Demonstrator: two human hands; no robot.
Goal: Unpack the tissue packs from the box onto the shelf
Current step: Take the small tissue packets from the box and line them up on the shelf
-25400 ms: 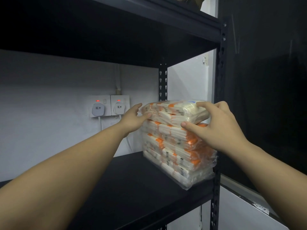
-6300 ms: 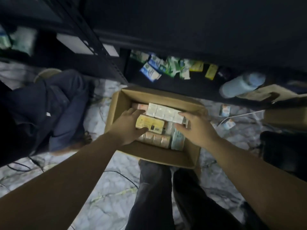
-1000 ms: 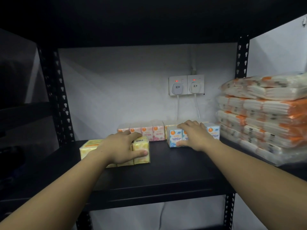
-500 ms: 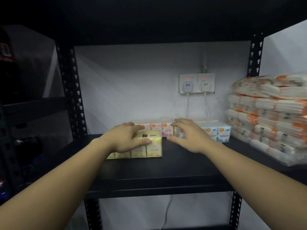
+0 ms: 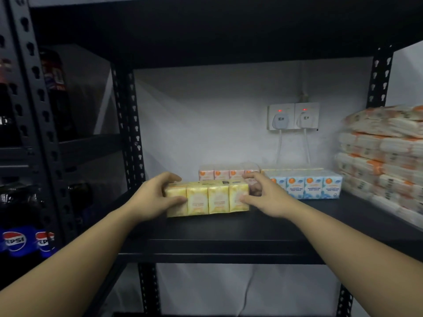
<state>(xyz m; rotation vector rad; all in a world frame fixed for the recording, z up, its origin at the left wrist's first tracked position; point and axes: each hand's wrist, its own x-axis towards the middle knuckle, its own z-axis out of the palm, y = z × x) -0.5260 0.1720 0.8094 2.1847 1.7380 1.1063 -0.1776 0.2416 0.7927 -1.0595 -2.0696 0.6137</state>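
On black shelf (image 5: 263, 227), both hands' fingers (image 5: 174, 200) clamp yellow tissue pack (image 5: 207, 199), well behind front edge.

dim | wall (image 5: 206, 124) brightest | shelf underside (image 5: 206, 30) black | edges blurred, bowed

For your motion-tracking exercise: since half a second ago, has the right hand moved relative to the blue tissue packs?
Yes. The right hand left the blue tissue packs and moved left onto the yellow tissue pack.

2 bare forearms, no sleeves, left hand (image 5: 153, 197) and right hand (image 5: 267, 197) ungloved.
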